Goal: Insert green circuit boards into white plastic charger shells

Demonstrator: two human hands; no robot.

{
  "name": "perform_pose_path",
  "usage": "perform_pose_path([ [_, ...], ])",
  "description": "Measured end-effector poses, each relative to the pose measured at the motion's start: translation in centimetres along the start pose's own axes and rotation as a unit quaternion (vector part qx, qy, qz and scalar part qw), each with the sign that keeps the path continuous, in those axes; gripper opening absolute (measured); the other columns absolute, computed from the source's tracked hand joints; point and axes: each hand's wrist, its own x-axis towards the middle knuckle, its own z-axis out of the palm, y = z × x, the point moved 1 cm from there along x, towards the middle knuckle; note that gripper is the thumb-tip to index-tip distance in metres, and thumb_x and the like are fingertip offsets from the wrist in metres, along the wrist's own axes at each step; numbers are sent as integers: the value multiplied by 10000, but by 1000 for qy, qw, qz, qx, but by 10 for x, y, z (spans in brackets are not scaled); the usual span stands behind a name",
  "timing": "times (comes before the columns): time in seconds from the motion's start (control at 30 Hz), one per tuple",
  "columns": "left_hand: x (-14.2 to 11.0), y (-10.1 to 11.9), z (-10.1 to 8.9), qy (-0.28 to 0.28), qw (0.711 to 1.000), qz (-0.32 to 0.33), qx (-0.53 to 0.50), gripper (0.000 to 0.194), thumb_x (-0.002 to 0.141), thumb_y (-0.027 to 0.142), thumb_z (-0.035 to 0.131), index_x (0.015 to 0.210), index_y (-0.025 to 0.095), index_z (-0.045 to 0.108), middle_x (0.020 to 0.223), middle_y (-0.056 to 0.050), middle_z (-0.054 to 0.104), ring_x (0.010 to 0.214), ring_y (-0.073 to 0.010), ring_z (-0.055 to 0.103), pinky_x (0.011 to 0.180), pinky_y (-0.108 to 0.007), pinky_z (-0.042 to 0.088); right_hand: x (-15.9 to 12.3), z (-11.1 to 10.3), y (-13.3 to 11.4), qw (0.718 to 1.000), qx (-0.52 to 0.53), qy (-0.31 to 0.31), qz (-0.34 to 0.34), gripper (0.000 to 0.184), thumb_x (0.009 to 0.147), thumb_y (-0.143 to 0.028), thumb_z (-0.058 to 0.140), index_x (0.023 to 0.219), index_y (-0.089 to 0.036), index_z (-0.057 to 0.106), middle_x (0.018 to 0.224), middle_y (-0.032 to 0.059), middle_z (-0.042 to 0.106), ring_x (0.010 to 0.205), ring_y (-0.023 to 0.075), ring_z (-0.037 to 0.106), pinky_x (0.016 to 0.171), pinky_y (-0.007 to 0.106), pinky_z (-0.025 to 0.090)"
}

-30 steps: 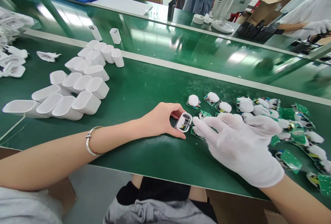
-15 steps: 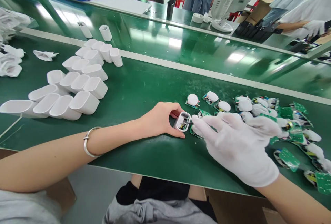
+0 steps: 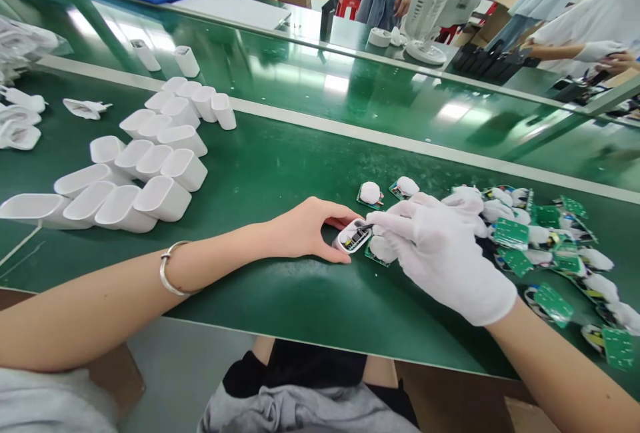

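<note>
My bare left hand (image 3: 305, 230) grips a small white plastic shell (image 3: 353, 236) on the green belt, its open end facing me with a circuit board inside. My white-gloved right hand (image 3: 440, 253) is closed in a pinch at the shell's right rim, fingertips touching the board's end. Just under that hand lies a green circuit board with a white foam cap (image 3: 383, 250). A silver bangle (image 3: 167, 273) sits on my left wrist.
Several empty white shells (image 3: 145, 173) lie in rows at the left. Several green boards with white caps (image 3: 545, 246) are scattered at the right. White plug parts (image 3: 20, 120) lie far left. A white fan (image 3: 435, 0) and other people stand beyond the far belt.
My right hand has drawn its fingers from spread into a pinch and moved up-left against the shell. The shell has tipped flatter in my left hand.
</note>
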Motion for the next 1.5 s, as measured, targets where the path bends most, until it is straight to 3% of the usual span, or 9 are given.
perform_pose_path([
  [0.27,0,0,-7,-59,998,-13,-20,542,692,185,728,1221,183,605,1073,-15,680,955,-180,633,884,-255,480,8,17,13,992,121,1,18,311,941,-216,420,961,-307,716,845,13,680,783,173,500,718,356,276],
  [0.43,0,0,-8,-76,996,-17,-33,556,711,193,725,1250,206,587,1088,7,680,974,-175,631,889,-249,479,8,30,21,985,172,-19,-25,376,889,-104,424,1030,-305,708,865,23,673,769,165,480,684,334,299],
  [0.6,0,-1,-9,-85,995,-21,-46,595,714,185,729,1282,238,556,1159,13,657,1030,-179,619,928,-262,472,8,24,28,992,121,-23,-29,420,811,-34,462,957,-330,722,803,-5,669,728,152,460,695,340,276],
  [0.77,-1,-1,-8,-79,996,-21,-41,600,713,200,739,1282,251,555,1153,17,661,1033,-178,621,936,-270,476,4,13,22,998,62,-18,-25,363,831,-65,463,942,-310,707,812,-3,680,757,171,485,673,336,233],
  [0.97,0,-3,-6,-51,998,-21,-28,587,658,247,791,1218,227,614,1110,-5,679,1009,-194,629,943,-286,482,-2,3,13,997,-73,5,-38,359,764,-6,435,889,-245,670,738,-5,665,741,190,473,636,337,148],
  [1.23,-1,-3,-6,-55,998,-20,-32,621,675,255,780,1262,243,577,1103,-10,681,984,-196,635,919,-296,496,-2,14,6,998,-59,17,-30,301,790,-74,442,925,-233,660,767,18,641,769,191,477,653,342,188],
  [1.4,-1,-3,-7,-63,997,-23,-37,608,681,270,774,1257,224,582,1137,-28,668,1009,-211,628,932,-316,491,1,16,13,998,-26,10,-63,322,795,-61,456,923,-264,670,799,2,653,734,172,462,632,335,175],
  [1.5,-1,-3,-6,-60,997,-23,-35,611,680,262,774,1258,224,581,1135,-28,668,1006,-206,629,934,-312,488,3,14,16,999,4,4,-51,329,809,-61,464,938,-277,675,822,0,658,782,176,472,642,328,195],
])
